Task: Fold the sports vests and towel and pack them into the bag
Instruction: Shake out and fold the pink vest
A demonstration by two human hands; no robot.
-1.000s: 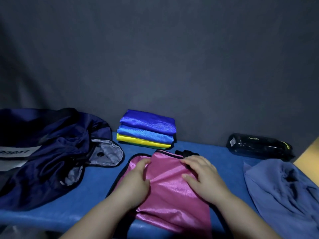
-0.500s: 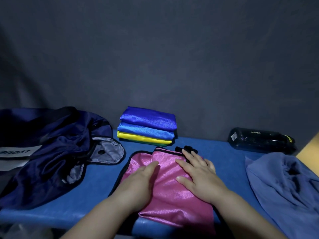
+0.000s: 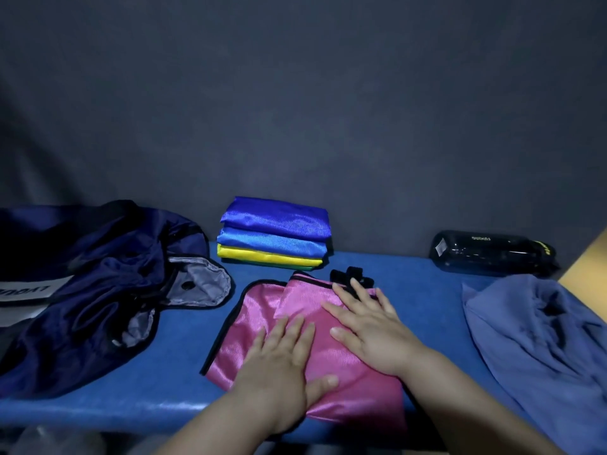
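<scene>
A pink sports vest [image 3: 262, 310] with black trim lies partly folded on the blue table [image 3: 177, 366] in front of me. My left hand [image 3: 282, 362] presses flat on its lower middle, fingers straight. My right hand [image 3: 368, 326] lies flat on its right half, fingertips near a black strap [image 3: 348, 275] at the vest's top edge. Behind it sits a stack of folded vests [image 3: 276, 238], dark blue on top, then light blue and yellow. The navy bag [image 3: 92, 290] lies open at the left. A crumpled blue-grey towel [image 3: 542, 343] lies at the right.
A dark bottle [image 3: 492, 254] lies on its side at the back right, behind the towel. A dark cloth backdrop rises right behind the table. An orange-yellow surface [image 3: 591, 254] shows at the right edge. The table's front edge runs just under my wrists.
Both hands went from gripping the pink fabric to lying flat on it. My left hand slid down and right, the right hand spread out, and the vest now lies flatter.
</scene>
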